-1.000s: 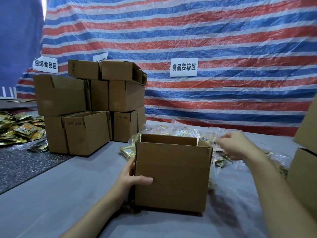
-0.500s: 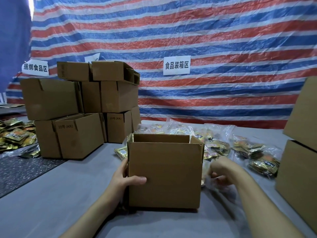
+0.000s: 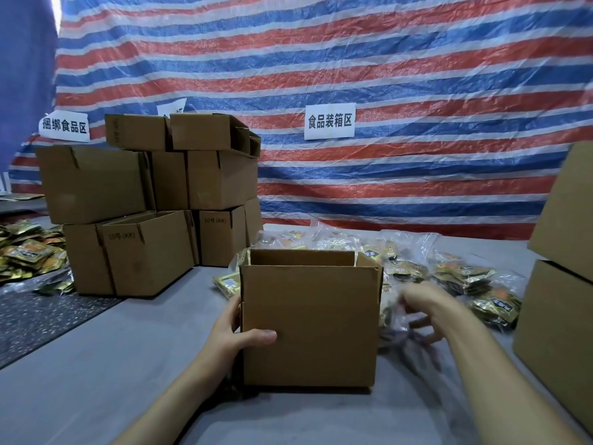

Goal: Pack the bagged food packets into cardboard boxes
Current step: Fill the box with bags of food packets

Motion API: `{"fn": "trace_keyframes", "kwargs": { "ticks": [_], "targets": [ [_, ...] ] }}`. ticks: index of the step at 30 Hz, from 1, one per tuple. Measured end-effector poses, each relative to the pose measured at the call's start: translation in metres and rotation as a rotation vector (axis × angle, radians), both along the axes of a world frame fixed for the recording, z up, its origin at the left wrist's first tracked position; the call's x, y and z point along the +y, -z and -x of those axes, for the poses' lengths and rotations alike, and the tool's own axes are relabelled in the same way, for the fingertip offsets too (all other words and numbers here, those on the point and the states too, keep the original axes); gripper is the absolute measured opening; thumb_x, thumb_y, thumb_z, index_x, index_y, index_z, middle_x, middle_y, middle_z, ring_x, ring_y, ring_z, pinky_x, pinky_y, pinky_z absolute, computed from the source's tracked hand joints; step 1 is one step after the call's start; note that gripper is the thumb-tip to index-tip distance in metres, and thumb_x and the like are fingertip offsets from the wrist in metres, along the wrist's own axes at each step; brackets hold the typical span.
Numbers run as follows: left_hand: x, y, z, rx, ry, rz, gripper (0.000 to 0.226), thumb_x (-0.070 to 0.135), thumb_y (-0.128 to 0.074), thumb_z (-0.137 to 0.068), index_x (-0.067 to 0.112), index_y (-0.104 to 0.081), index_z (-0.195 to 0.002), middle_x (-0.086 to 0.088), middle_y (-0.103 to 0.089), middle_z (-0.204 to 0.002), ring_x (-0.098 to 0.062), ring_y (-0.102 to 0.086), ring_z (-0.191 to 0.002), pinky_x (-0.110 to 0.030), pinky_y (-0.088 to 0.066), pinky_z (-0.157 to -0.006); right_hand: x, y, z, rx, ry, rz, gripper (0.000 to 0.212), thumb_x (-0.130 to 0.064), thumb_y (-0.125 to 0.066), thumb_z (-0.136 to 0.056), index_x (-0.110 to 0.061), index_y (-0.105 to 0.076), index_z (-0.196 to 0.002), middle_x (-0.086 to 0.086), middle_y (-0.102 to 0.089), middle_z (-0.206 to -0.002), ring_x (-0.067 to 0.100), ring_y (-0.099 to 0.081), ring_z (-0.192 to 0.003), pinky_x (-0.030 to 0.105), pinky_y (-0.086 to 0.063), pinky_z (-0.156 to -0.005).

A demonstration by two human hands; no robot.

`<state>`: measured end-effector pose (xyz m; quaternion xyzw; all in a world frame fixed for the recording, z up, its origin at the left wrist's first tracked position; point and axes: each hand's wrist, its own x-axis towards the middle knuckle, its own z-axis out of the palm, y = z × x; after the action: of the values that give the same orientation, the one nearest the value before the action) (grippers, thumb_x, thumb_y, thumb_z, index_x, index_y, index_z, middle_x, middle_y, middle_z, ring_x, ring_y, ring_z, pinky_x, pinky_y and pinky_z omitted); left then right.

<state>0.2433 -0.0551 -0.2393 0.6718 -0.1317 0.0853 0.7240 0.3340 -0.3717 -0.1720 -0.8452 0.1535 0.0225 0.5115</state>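
Note:
An open cardboard box (image 3: 309, 326) stands upright on the grey table in front of me, its top flaps up. My left hand (image 3: 236, 332) grips its left front corner, thumb across the front face. To the right of the box my right hand (image 3: 423, 308) is blurred, its fingers curled round a clear plastic bag of food packets (image 3: 396, 329) lying beside the box. More clear bags of gold and orange packets (image 3: 475, 281) lie behind and to the right of the box.
A stack of cardboard boxes (image 3: 150, 203) stands at the back left. Two more boxes (image 3: 558, 322) are stacked at the right edge. Loose gold packets (image 3: 29, 255) lie on a dark mat at far left. A striped tarp with paper signs (image 3: 330, 121) hangs behind.
My right hand came down from above the bags behind the box to its right side and closed on a clear bag. The left hand has stayed on the box.

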Motion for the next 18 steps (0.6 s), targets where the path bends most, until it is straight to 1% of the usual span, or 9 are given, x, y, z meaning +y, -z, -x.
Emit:
{"fn": "trace_keyframes", "kwargs": {
  "ticks": [3,6,7,9,11,12,13,15,18],
  "targets": [
    [0.0,0.0,0.0,-0.002,0.004,0.006,0.092,0.027,-0.089,-0.045,0.015,-0.058,-0.13,-0.008,-0.076,-0.112,-0.025,-0.075,-0.099,-0.028,-0.061,-0.07,-0.002,0.013,-0.003,0.008,0.034,0.036,0.016,0.002,-0.04,-0.089,-0.004,-0.049,-0.077,0.01,-0.049,-0.061,0.022,-0.046,-0.056,0.033,-0.039,-0.062],
    [0.0,0.0,-0.001,-0.002,0.006,0.006,0.091,0.027,-0.089,-0.045,0.016,-0.058,-0.13,-0.007,-0.076,-0.113,-0.025,-0.075,-0.099,-0.028,-0.061,-0.071,0.0,0.011,0.001,-0.012,0.065,-0.167,0.027,0.005,-0.04,-0.088,-0.006,-0.058,-0.071,0.006,-0.051,-0.052,0.02,-0.047,-0.049,0.028,-0.034,-0.06],
    [0.0,0.001,-0.001,-0.002,0.004,0.006,0.091,0.027,-0.09,-0.045,0.017,-0.058,-0.13,-0.007,-0.076,-0.113,-0.025,-0.074,-0.1,-0.028,-0.061,-0.071,0.002,0.007,0.001,-0.019,0.069,-0.246,0.032,0.007,-0.038,-0.088,-0.007,-0.063,-0.074,0.005,-0.059,-0.06,0.021,-0.053,-0.06,0.032,-0.037,-0.065],
    [0.001,0.001,-0.002,0.001,-0.004,0.002,0.092,0.029,-0.09,-0.045,0.018,-0.058,-0.131,-0.006,-0.075,-0.114,-0.025,-0.074,-0.102,-0.028,-0.061,-0.072,0.004,0.001,0.0,-0.02,0.037,-0.343,0.045,0.011,-0.033,-0.088,-0.015,-0.07,-0.09,-0.004,-0.07,-0.083,0.024,-0.056,-0.09,0.048,-0.038,-0.084],
    [0.001,0.002,-0.002,0.004,-0.008,0.001,0.092,0.03,-0.091,-0.045,0.02,-0.058,-0.13,-0.007,-0.075,-0.116,-0.025,-0.074,-0.102,-0.028,-0.061,-0.072,0.007,-0.002,-0.001,-0.02,-0.006,-0.357,0.046,0.011,-0.035,-0.09,-0.018,-0.071,-0.098,-0.009,-0.071,-0.094,0.024,-0.054,-0.095,0.058,-0.038,-0.086],
    [0.001,0.002,-0.003,0.005,-0.007,0.003,0.092,0.03,-0.091,-0.045,0.021,-0.058,-0.13,-0.007,-0.075,-0.116,-0.025,-0.074,-0.102,-0.029,-0.061,-0.072,0.008,0.0,-0.003,-0.02,-0.009,-0.33,0.043,0.011,-0.039,-0.089,-0.015,-0.072,-0.1,-0.005,-0.07,-0.098,0.025,-0.054,-0.09,0.054,-0.043,-0.078],
    [0.001,0.002,-0.003,0.007,-0.007,0.0,0.092,0.03,-0.091,-0.046,0.021,-0.058,-0.131,-0.006,-0.075,-0.116,-0.025,-0.074,-0.103,-0.029,-0.061,-0.073,0.009,0.003,-0.005,-0.021,0.005,-0.293,0.04,0.012,-0.044,-0.086,-0.009,-0.074,-0.103,0.001,-0.069,-0.1,0.025,-0.053,-0.083,0.045,-0.045,-0.066],
    [0.001,0.002,-0.003,0.009,-0.011,-0.011,0.093,0.032,-0.091,-0.046,0.021,-0.057,-0.132,-0.005,-0.075,-0.116,-0.025,-0.073,-0.104,-0.029,-0.061,-0.074,0.009,0.015,-0.008,-0.054,0.08,-0.25,0.034,0.017,-0.052,-0.077,0.006,-0.071,-0.103,0.012,-0.064,-0.102,0.023,-0.049,-0.068,0.028,-0.037,-0.049],
    [0.001,0.003,-0.003,0.009,-0.013,-0.011,0.093,0.032,-0.091,-0.046,0.02,-0.057,-0.131,-0.005,-0.075,-0.115,-0.025,-0.074,-0.103,-0.028,-0.061,-0.073,0.007,0.029,-0.012,-0.064,0.147,-0.247,0.027,0.024,-0.047,-0.069,0.009,-0.061,-0.086,0.017,-0.056,-0.079,0.019,-0.04,-0.051,0.023,-0.027,-0.048]
  ]
}}
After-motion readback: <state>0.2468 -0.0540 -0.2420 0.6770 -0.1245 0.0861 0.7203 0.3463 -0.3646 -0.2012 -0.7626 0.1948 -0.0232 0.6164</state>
